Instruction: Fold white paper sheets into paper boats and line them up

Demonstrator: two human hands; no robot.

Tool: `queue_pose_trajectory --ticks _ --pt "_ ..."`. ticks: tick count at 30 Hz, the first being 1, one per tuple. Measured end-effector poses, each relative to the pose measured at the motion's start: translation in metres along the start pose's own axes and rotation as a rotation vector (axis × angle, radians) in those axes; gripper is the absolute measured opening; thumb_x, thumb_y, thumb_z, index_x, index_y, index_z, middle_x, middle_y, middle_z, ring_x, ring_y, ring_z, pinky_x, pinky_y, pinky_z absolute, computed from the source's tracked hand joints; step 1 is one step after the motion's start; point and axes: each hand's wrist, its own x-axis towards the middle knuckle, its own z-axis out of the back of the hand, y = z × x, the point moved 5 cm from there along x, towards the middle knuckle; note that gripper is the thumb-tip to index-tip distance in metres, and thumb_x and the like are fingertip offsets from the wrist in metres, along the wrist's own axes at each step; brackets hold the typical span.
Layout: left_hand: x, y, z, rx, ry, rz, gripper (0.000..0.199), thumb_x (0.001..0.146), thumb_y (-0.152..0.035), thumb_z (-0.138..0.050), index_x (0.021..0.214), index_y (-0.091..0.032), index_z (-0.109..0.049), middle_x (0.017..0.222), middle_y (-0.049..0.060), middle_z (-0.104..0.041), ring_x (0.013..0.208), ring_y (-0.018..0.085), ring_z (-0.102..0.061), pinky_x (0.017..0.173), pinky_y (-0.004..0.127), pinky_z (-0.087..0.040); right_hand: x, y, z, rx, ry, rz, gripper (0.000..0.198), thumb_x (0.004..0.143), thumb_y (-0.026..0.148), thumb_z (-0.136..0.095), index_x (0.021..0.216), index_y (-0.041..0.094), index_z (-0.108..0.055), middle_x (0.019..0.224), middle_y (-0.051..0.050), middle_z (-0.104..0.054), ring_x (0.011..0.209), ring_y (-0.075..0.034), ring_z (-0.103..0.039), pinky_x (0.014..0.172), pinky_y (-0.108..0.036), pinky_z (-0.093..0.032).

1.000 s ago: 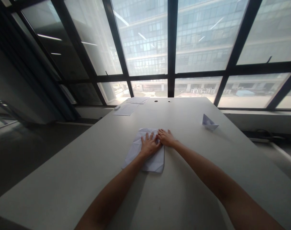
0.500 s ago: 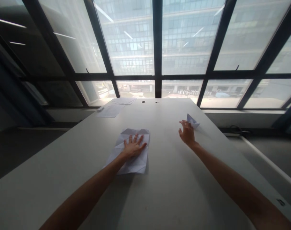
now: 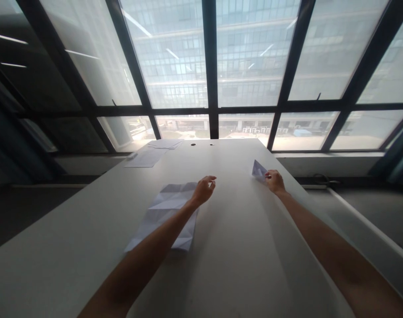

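Note:
Over at the right of the white table, my right hand [image 3: 275, 181] pinches the right end of a small folded paper boat [image 3: 258, 169]. My left hand [image 3: 204, 191] is in the air beside the top right corner of a creased sheet of paper [image 3: 168, 201]. Its fingers are loosely curved and apart, with nothing visible between them. The sheet lies unfolded, with fold lines across it and slightly raised edges; my left forearm hides part of it.
More white sheets [image 3: 145, 158] lie at the far left of the table [image 3: 228, 238]. Two round holes sit near the far edge, one of them a dark grommet [image 3: 193, 144]. Tall windows with a dark frame [image 3: 211, 79] stand behind, and blue curtains [image 3: 19, 137] hang at the sides.
My left hand has lifted off the creased sheet and moved right. My right hand has shifted from the boat's left side to its right end and closed on it.

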Motion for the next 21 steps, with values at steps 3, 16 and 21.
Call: queue_pose_trajectory --ticks 3,16,21 --pt "-0.019 -0.001 -0.022 -0.089 -0.017 -0.036 0.026 0.093 -0.018 -0.045 0.108 -0.016 -0.067 0.11 0.008 -0.07 0.095 0.016 -0.068 0.081 0.03 -0.059 -0.005 0.013 0.002 0.07 0.078 0.071 0.013 0.071 0.012 -0.057 0.08 0.015 -0.066 0.113 -0.014 -0.064 0.091 -0.021 -0.063 0.073 -0.031 -0.054" --pt "-0.046 -0.021 -0.019 -0.539 0.018 -0.091 0.026 0.097 -0.041 -0.052 0.103 -0.02 -0.065 0.115 0.008 -0.061 0.1 0.017 -0.066 0.075 0.026 -0.058 -0.084 0.115 -0.005 0.291 0.244 0.252 0.015 0.074 0.009 -0.051 0.075 0.018 -0.064 0.08 -0.004 -0.065 0.072 -0.016 -0.06 0.068 -0.029 -0.052" --pt "-0.051 -0.021 -0.022 -0.39 0.026 -0.115 0.027 0.094 -0.041 -0.056 0.096 -0.019 -0.072 0.112 0.009 -0.062 0.085 0.015 -0.067 0.069 0.026 -0.059 -0.103 0.114 -0.002 0.245 0.098 0.17 0.015 0.08 0.015 -0.052 0.077 0.017 -0.066 0.079 -0.006 -0.066 0.069 -0.018 -0.061 0.068 -0.031 -0.052"
